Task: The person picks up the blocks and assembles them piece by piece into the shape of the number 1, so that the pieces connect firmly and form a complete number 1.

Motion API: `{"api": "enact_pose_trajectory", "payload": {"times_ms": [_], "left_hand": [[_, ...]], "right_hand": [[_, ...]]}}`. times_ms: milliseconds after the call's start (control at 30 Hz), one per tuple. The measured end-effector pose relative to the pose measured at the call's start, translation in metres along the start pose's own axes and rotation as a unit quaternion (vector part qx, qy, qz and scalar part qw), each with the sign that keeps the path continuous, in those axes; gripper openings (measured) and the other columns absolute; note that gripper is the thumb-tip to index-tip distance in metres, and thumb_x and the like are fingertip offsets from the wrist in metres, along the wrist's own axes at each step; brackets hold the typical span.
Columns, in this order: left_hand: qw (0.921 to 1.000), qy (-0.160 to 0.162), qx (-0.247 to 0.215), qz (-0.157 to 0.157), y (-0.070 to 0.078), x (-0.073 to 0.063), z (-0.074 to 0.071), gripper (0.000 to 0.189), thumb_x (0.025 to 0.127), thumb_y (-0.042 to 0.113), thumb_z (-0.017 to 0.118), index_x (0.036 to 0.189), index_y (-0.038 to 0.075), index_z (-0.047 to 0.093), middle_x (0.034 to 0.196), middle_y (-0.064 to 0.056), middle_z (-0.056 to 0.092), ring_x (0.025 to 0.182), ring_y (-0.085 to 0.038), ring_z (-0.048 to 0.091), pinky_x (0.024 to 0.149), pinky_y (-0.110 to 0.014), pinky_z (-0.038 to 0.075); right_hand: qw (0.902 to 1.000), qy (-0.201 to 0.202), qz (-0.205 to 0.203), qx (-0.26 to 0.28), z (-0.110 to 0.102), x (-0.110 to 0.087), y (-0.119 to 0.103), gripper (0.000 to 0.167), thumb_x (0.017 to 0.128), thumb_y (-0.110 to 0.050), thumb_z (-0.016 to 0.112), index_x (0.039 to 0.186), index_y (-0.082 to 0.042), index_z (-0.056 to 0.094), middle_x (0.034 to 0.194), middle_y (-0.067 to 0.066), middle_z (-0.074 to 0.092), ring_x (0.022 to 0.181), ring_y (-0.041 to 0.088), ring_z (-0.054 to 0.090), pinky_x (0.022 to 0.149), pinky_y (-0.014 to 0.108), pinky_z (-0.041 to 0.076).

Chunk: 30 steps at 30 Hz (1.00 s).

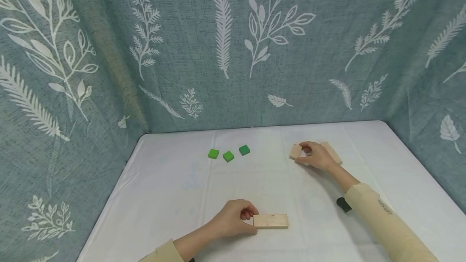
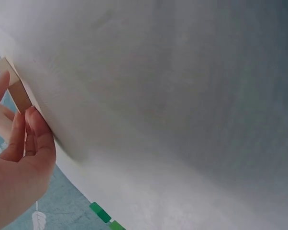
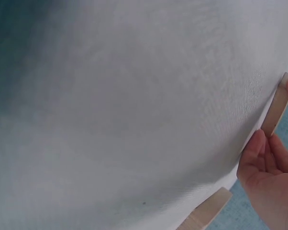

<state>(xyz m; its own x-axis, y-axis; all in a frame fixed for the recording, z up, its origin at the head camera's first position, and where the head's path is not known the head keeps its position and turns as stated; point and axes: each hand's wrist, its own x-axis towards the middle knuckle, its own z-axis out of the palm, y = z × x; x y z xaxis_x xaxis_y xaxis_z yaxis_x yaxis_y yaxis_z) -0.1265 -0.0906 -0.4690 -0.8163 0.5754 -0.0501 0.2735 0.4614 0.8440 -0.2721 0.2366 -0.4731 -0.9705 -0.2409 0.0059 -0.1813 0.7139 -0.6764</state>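
1. Near the 6 o'clock edge of the worktop [image 1: 174, 181], the left hand [image 1: 233, 218] pinches the left end of a flat wooden plank [image 1: 270, 220], fingers and thumb curled round it; the plank lies flat on the cloth.
2. At about 2 o'clock, the right hand [image 1: 316, 155] grips a smaller wooden block [image 1: 295, 151]; a second plank [image 1: 332, 153] lies just behind the hand, partly hidden by it.
3. Step in hand, judged: both hands taking hold of wooden pieces, neither visibly lifted.
4. Next move likely calls for a firm pinch on each piece and a clean lift without nudging the second plank.
5. Three green cubes [image 1: 228, 156] sit in a loose row at 12 o'clock, well apart from both hands.
6. Worktop has a white cloth, slightly creased.
7. Teal fabric with a white leaf print [image 1: 255, 31] hangs on three sides.
8. Small black object [image 1: 343, 204] beside the right sleeve, unclear what.
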Motion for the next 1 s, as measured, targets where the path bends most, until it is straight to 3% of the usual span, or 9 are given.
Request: {"api": "enact_pose_trajectory", "payload": {"times_ms": [300, 1000], "left_hand": [[0.9987, -0.005, -0.041, -0.030, -0.0009, -0.0004, -0.0019, 0.030, 0.070, 0.004, 0.086, 0.095, 0.006, 0.069, 0.082, 0.003, 0.058, 0.074, -0.008, 0.053, 0.068, -0.018, 0.045], [0.9974, -0.002, -0.063, -0.037, -0.0002, -0.0006, -0.0021, 0.030, 0.070, 0.002, 0.085, 0.095, 0.006, 0.069, 0.081, 0.001, 0.058, 0.072, -0.008, 0.051, 0.066, -0.017, 0.044]], "right_hand": [[1.0000, -0.002, 0.008, 0.006, -0.0001, -0.0001, 0.0011, 0.063, 0.087, -0.021, 0.075, 0.134, 0.011, 0.048, 0.126, 0.029, 0.054, 0.115, 0.041, 0.052, 0.094, 0.050, 0.044], [0.9999, 0.000, 0.007, 0.014, 0.0004, 0.0027, 0.0051, 0.063, 0.085, -0.023, 0.076, 0.132, 0.010, 0.049, 0.122, 0.027, 0.057, 0.113, 0.039, 0.053, 0.092, 0.048, 0.045]]}}
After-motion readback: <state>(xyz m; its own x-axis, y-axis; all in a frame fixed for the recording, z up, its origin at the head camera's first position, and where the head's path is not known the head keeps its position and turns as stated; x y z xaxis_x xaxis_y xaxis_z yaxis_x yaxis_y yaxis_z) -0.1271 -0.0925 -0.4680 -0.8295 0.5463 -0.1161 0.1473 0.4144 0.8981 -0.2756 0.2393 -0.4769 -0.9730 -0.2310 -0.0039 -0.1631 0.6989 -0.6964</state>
